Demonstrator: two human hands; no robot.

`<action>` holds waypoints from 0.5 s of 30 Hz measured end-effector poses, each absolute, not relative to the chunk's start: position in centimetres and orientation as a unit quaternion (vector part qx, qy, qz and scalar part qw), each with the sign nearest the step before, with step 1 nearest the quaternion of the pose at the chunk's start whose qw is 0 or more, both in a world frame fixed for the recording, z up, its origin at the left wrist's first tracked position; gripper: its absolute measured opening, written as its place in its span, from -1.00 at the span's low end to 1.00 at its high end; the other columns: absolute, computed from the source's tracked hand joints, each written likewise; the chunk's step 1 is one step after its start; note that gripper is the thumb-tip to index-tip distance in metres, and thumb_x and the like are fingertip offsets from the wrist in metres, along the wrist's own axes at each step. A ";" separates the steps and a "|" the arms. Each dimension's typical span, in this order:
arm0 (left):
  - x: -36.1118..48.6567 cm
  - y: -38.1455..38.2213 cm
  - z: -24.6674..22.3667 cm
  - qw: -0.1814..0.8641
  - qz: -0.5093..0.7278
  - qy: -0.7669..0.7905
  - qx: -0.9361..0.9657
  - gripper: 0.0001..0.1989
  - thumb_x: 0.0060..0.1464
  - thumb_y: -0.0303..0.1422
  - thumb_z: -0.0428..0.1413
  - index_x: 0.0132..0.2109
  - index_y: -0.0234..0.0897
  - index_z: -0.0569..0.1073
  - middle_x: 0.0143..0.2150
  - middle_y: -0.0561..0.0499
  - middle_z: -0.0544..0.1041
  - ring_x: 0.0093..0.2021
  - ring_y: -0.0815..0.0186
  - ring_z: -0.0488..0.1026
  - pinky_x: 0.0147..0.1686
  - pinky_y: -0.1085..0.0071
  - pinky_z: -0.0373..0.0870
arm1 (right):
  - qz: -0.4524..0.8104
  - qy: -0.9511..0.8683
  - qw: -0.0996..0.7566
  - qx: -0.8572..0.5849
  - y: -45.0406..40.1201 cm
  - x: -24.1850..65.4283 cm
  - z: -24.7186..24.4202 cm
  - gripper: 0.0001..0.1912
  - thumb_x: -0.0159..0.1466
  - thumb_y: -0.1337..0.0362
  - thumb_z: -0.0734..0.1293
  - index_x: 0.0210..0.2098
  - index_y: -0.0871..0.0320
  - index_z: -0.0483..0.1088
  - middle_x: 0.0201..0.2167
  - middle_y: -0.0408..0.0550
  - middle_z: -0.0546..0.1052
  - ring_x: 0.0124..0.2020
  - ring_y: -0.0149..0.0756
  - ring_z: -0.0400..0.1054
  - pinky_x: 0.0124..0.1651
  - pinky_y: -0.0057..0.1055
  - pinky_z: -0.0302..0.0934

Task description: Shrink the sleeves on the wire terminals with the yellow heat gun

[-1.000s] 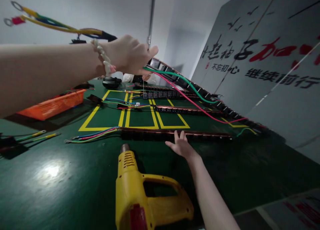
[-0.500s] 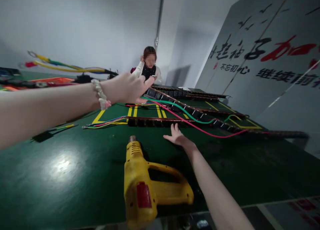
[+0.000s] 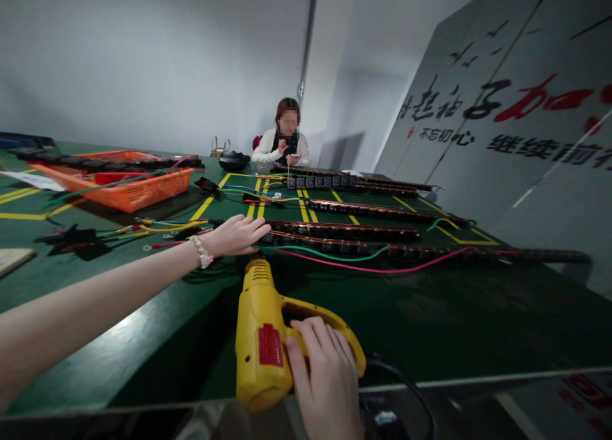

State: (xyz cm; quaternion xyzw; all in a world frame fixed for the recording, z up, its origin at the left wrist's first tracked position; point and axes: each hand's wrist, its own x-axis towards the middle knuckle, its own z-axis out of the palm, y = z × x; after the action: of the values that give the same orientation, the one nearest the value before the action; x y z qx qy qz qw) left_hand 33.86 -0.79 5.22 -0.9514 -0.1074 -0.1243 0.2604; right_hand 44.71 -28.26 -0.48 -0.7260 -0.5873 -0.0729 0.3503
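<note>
In the head view, the left hand (image 3: 241, 234) lies palm down over the left end of a long dark strip (image 3: 430, 254) on the bench (image 3: 459, 325); the fingers stretch across that end, their undersides hidden, so whether they grip it cannot be told. From there the strip runs rightward to the bench's right edge, with a green wire (image 3: 344, 259) and a red wire (image 3: 382, 271) along its near side. The right hand (image 3: 325, 363) is wrapped over the handle of a yellow heat gun (image 3: 261, 338), whose body lies just left of those fingers. The heat gun's back end sits at the bench's near edge and its nozzle points toward the far edge, close below the left hand. Just beyond the strip lies another strip (image 3: 344, 228). An orange basket (image 3: 157, 194) stands toward the bench's far left corner, and a person (image 3: 282, 148) sits at the far edge.
</note>
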 end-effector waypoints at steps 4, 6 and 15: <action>33.9 -0.1 4.2 0.287 -0.138 -0.062 -0.946 -0.69 0.00 -0.29 0.16 -0.09 -0.28 0.37 -0.13 -0.13 0.43 -0.09 0.16 0.36 -0.22 0.34 0.22 | -0.181 -0.581 0.395 -0.688 -28.5 45.2 -3.1 -0.77 0.34 0.25 0.10 -0.26 0.10 0.37 -0.37 -0.13 0.44 -0.31 -0.36 0.27 -0.21 -0.40 0.04; 33.9 0.0 3.1 0.287 -0.142 -0.055 -0.946 -0.68 -0.01 -0.31 0.17 -0.09 -0.29 0.38 -0.13 -0.14 0.44 -0.10 0.17 0.35 -0.20 0.33 0.22 | -0.199 -0.590 0.404 -0.670 -28.7 46.1 -3.1 -0.81 0.33 0.30 0.12 -0.31 0.12 0.35 -0.40 -0.14 0.44 -0.34 -0.38 0.26 -0.22 -0.42 0.04; 33.7 -0.7 0.1 0.249 -0.148 -0.142 -0.947 -0.54 0.06 -0.37 0.12 0.11 -0.40 0.28 -0.01 -0.18 0.42 -0.04 0.17 0.35 -0.12 0.32 0.26 | -0.249 -0.625 0.389 -0.629 -29.1 49.1 -2.4 -0.82 0.29 0.41 0.14 -0.25 0.18 0.36 -0.36 -0.10 0.48 -0.30 -0.41 0.31 -0.18 -0.46 0.11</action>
State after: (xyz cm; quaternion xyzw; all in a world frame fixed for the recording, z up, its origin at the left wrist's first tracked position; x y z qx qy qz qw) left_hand 33.74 -0.75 0.12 -0.9465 -0.1417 -0.1481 0.2492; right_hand 49.07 -29.09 -2.43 -0.6287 -0.6252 -0.2494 0.3894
